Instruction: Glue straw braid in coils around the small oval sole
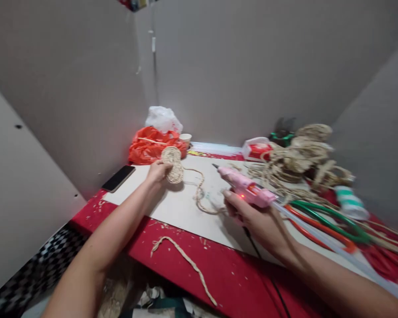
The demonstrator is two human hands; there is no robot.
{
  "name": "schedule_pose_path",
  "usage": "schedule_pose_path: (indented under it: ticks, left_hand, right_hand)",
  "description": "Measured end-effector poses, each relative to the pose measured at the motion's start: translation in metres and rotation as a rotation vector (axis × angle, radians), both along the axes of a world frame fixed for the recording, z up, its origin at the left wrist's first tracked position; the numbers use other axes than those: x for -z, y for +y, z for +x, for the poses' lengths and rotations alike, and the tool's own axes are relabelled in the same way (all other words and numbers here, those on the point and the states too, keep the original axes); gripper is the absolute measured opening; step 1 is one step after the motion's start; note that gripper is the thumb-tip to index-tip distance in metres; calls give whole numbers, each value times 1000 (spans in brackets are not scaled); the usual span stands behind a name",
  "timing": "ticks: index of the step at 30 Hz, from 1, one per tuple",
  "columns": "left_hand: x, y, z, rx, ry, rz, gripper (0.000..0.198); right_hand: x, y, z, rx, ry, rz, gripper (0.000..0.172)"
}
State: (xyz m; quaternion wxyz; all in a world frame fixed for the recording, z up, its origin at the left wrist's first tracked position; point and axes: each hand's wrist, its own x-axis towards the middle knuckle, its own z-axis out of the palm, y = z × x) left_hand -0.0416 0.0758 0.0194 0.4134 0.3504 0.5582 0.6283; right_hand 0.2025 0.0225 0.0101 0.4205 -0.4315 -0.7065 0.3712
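Head view: the left hand (157, 171) is just left of the middle of the frame. Its fingers are closed on a round rope coil (173, 164), held on edge over the white board (182, 207). The right hand (257, 223) is lower right, with its fingers wrapped around a pink glue gun (245, 187). The gun's tip points up-left toward the coil but is apart from it. A phone (118, 178) lies at the left, and a rope pile (301, 159) sits at the right. A loose rope bit (185, 260) lies on the red counter (232, 274) below.
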Motion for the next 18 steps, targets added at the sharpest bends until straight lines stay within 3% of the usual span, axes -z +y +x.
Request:
schedule_pose_path:
  ticks: [3, 6, 10, 14, 18]
  left_hand:
    - [-13, -11, 1, 144, -103, -27, 20]
    - [-24, -28, 7, 235, -177, 15, 20]
    - [-31, -44, 24, 293, -261, 97, 20]
    - [-23, -44, 35, 248, -300, 105, 16]
    - [-5, -43, 35, 282, -415, -42, 14]
  right_hand:
    - [-3, -3, 0, -17, 62, -32, 41]
    - [-13, -16, 0, -143, 175, -32, 31]
    - [-28, -34, 0, -282, 206, 38, 40]
    - [-32, -37, -1, -365, 166, 40, 39]
    - [-24, -32, -3, -330, 103, -7, 38]
